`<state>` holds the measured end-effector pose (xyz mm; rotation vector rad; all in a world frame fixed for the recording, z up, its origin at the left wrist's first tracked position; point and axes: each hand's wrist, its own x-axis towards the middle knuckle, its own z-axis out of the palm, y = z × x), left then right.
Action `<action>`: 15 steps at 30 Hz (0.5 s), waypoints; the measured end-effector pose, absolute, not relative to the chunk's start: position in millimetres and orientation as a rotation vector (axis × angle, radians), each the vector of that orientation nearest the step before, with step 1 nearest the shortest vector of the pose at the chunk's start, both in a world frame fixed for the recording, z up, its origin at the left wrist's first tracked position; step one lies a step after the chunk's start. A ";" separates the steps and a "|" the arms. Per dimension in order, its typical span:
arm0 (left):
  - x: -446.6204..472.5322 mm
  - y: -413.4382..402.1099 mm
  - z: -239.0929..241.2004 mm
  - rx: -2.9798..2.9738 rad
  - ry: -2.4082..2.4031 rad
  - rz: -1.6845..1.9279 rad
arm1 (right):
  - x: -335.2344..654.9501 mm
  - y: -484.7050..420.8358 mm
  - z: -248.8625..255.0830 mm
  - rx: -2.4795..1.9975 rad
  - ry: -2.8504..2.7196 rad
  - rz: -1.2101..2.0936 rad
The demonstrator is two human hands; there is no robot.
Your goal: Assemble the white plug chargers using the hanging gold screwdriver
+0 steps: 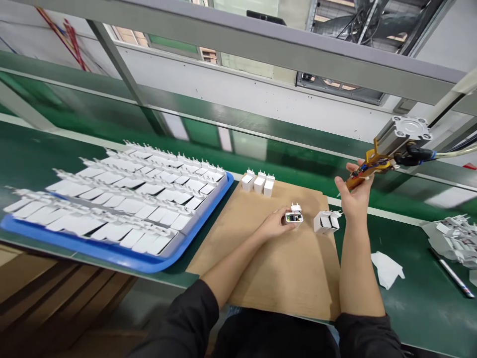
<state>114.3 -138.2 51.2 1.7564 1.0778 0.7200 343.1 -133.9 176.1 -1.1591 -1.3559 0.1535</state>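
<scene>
My left hand (276, 223) is closed around a white plug charger (294, 217) just above the cardboard. Its casing is open at the top, showing a circuit board inside, and the lid with the pins stands at the back edge. Raised at the right, my right hand (356, 191) is wrapped about the orange lower part of a hanging pneumatic tool (383, 149) with a metal cylinder; some fingers are hidden behind it. Between my hands, a couple of open white chargers (327, 222) stand close together on the cardboard. Several more white chargers (259, 183) stand at its back edge.
A blue tray (149, 266) with rows of white chargers lies at the left. The cardboard sheet (276, 278) covers the green bench before me. Rightward are a white scrap (387, 270), a pen (456, 278) and a pile of white parts (456, 238). A grey rail crosses overhead.
</scene>
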 end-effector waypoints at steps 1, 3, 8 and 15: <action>114.1 -137.9 51.5 1.772 1.079 0.714 | 346.5 -135.3 176.3 -1.192 -1.359 0.153; 113.8 -137.5 51.4 1.801 1.078 0.701 | 353.6 -142.5 178.8 -1.264 -1.381 0.150; 115.9 -136.9 45.3 1.800 0.996 0.748 | 361.4 -183.4 193.4 -1.189 -1.258 -0.077; 119.8 -154.7 52.6 1.713 0.812 0.843 | 336.4 -226.0 150.0 -1.167 -1.524 0.182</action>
